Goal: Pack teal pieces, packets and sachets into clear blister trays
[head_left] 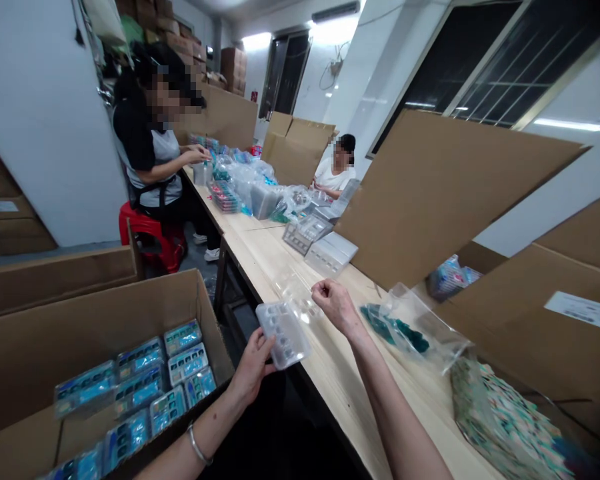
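"Are you reading any words or numbers anywhere?"

"No, nothing is coming out legible. A white label (583, 310) is sitting on the cardboard box (535, 288) at the right, showing dark print that is blurring too much to read."

"And at the left edge?"

"Two pale labels (3, 206) are showing on the brown boxes (10, 232) there, but whatever they are carrying is looking too small to make out."

"Are the blue packs (139, 383) showing anything?"

"They are lying in the open carton (130, 312), and I am making out no letters or numbers on them."
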A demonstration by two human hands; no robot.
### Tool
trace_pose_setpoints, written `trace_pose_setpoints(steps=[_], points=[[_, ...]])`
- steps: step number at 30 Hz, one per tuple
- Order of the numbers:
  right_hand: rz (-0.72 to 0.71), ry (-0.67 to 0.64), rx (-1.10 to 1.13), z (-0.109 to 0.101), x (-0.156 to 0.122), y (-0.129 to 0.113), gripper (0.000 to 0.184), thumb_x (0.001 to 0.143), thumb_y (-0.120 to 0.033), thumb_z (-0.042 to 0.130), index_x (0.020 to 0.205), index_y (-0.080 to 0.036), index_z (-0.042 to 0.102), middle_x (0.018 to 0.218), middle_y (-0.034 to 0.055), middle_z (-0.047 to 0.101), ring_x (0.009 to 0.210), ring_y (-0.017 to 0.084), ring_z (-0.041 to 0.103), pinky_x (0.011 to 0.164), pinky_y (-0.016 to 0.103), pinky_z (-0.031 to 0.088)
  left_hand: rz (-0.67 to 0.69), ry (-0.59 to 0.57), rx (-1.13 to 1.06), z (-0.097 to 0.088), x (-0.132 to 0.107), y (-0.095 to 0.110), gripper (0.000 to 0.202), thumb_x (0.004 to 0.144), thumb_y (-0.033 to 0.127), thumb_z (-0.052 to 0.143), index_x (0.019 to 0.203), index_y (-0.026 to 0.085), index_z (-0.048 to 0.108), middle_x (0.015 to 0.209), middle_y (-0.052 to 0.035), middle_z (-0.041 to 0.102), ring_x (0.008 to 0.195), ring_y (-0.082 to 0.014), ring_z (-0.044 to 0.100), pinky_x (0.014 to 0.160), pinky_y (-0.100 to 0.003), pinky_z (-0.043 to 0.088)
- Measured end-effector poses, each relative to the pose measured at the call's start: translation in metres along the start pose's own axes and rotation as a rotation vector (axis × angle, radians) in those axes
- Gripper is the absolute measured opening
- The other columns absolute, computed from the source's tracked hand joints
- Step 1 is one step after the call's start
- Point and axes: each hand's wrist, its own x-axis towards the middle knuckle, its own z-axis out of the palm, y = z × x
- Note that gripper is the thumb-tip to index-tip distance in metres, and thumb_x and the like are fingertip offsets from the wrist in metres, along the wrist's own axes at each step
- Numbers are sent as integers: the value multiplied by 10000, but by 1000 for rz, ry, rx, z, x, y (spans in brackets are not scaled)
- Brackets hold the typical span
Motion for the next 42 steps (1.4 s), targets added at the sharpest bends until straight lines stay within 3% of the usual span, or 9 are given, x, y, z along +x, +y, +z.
trace_pose_setpoints(steps=[5,10,13,18,22,28,32,36,42], points=[[-280,182,-338,52,19,-11,123,737,-73,449,702,-146,543,734,72,565,709,181,522,677,298,396,-17,12,47,-15,7,11,416,761,409,597,1117,220,494,1130,-93,588,920,-216,616,694,-348,528],[-354,207,-425,88,21,-21,123,813,-88,430,794,-146,538,801,84,549,783,199,509,727,319,400,-44,53,109,-29,19,15,429,751,414,605,1114,211,500,1095,-97,611,861,-211,634,673,-336,527],[-399,189,-354,91,17,-19,171,887,-134,372,853,-158,538,763,57,545,765,183,507,728,304,401,-36,51,129,-32,28,20,429,742,407,616,1109,212,507,1112,-98,607,840,-205,638,660,-330,528],[-594,82,-275,88,8,-7,251,931,-199,351,1119,-154,511,859,73,569,837,183,504,764,312,398,-46,35,131,-36,30,28,448,732,414,624,1125,227,514,1097,-87,619,817,-196,642,645,-330,533],[-691,45,-352,85,18,-12,277,932,-181,339,1129,-128,525,844,91,567,805,196,490,733,327,385,-86,31,119,-42,12,35,468,729,412,630,1146,235,514,1111,-89,622,867,-207,642,654,-308,529],[-878,-68,-480,92,40,-44,237,925,-151,330,1066,-128,520,858,89,564,813,200,492,709,328,369,-141,93,144,-56,-18,48,485,724,402,641,1162,242,510,1099,-73,637,913,-217,635,696,-292,521],[-818,-176,-584,124,48,-32,154,879,-84,392,909,-136,534,864,82,576,827,196,509,731,316,383,-144,128,147,-60,-26,52,550,692,419,664,1185,238,499,1118,-83,630,949,-239,625,694,-299,522],[-653,-321,-573,153,57,-4,137,870,-83,412,931,-132,525,903,88,594,862,190,528,761,303,400,-153,149,148,-57,-29,53,576,680,430,672,1194,247,487,1136,-78,623,946,-234,625,677,-292,520],[-489,-266,-515,158,73,16,166,894,-116,387,981,-148,524,940,86,608,875,169,551,754,278,420,-165,103,158,-47,-25,51,565,707,418,654,1215,248,472,1146,-81,616,943,-237,624,699,-304,520]])
